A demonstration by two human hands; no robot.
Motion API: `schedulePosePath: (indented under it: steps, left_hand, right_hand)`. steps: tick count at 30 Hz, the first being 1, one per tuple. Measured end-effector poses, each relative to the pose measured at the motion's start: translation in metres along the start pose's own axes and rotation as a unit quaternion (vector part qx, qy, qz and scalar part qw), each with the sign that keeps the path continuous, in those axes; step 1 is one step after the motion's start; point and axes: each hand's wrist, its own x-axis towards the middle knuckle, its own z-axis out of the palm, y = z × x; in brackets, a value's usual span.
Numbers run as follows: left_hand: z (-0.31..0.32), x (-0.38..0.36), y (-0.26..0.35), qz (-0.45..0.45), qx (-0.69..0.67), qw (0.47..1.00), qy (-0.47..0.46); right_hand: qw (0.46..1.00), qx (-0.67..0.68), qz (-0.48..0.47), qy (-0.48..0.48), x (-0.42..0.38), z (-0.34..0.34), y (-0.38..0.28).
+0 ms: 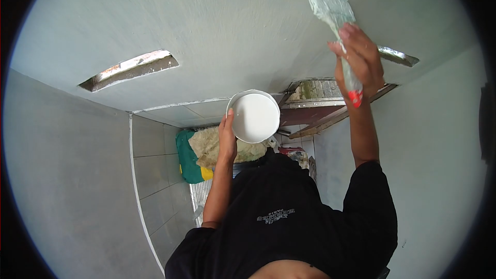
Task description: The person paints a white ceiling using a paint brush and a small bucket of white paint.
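Note:
My right hand (361, 59) is raised at the upper right, its fingers wrapped round the handle of a wide paintbrush (333, 8). White paint coats the bristles, which overlap the pale wall (232, 31) in this view; the handle's red end points down past my palm. Lower and to the left, my left hand (227, 133) grips a round white tub (279, 113) by its side. White paint (256, 119) fills the inside of the tub, which I hold in front of my chest.
Two narrow slots, a left one (129, 70) and a right one (398, 56), cut through the wall. Grey tiles (155, 175) line the lower left. Below the tub lie a beige crumpled cloth (206, 147) and a green and yellow bag (188, 168). A door frame (330, 116) stands behind my right arm.

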Motion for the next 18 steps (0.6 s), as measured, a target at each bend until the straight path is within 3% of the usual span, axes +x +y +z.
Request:
schedulePosePath:
  steps: [3, 9, 18]
  left_hand:
    - [-0.010, 0.003, -0.010, 0.000, -0.010, 1.000, 0.002]
    - [-0.028, 0.000, -0.015, -0.001, 0.014, 1.000, 0.014]
    - [-0.040, -0.007, -0.003, 0.016, 0.024, 0.996, 0.082]
  right_hand:
    - [0.997, -0.025, -0.060, -0.038, -0.040, 0.012, -0.002]
    - [0.997, -0.010, -0.045, -0.067, -0.160, 0.051, -0.023]
    - [0.965, 0.053, 0.119, -0.226, -0.293, 0.042, -0.094]
